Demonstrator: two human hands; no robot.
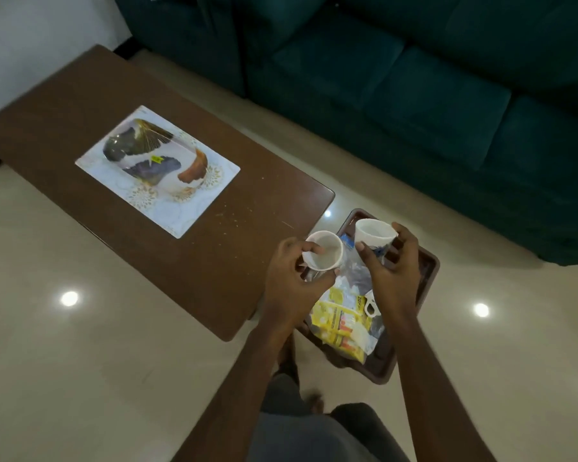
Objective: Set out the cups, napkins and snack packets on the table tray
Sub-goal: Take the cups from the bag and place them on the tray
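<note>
Two white cups, mouths up: left hand [291, 281] gripping one cup [324, 250], right hand [392, 271] closed around the other [374, 233]. Under both hands, a brown tray [426, 275] of yellow snack packets [339, 323], count unclear. Left of the hands, the desk [214, 255] with one patterned tray [157, 170], long axis diagonal.

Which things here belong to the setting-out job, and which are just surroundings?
Job:
left hand holding a white cup
right hand holding a second cup
snack packets
brown tray
patterned table tray
coffee table

Surroundings:
teal sofa
tiled floor
</note>
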